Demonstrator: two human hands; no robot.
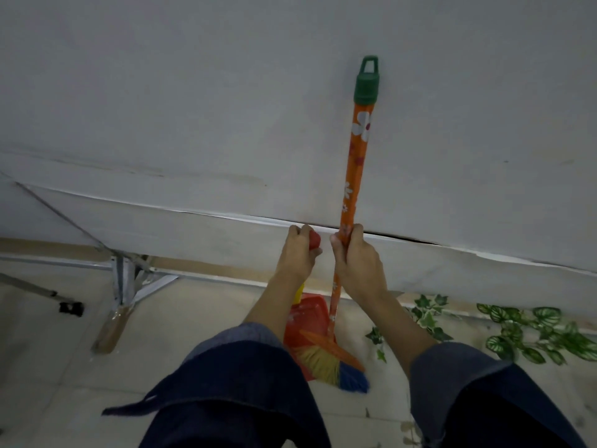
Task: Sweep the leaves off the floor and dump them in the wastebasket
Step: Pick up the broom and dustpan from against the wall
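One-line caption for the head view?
Right hand grips the orange broom, left hand the red dustpan handle, leaves on the floor.

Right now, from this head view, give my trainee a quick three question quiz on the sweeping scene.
1. True or false: the right hand grips the broom handle.
2. What does the left hand hold: A) a mop, B) the dustpan handle, C) a rag?
3. On which side of the broom head do the leaves lie?

Key: 1. True. 2. B. 3. To its right, on the floor along the wall's foot.
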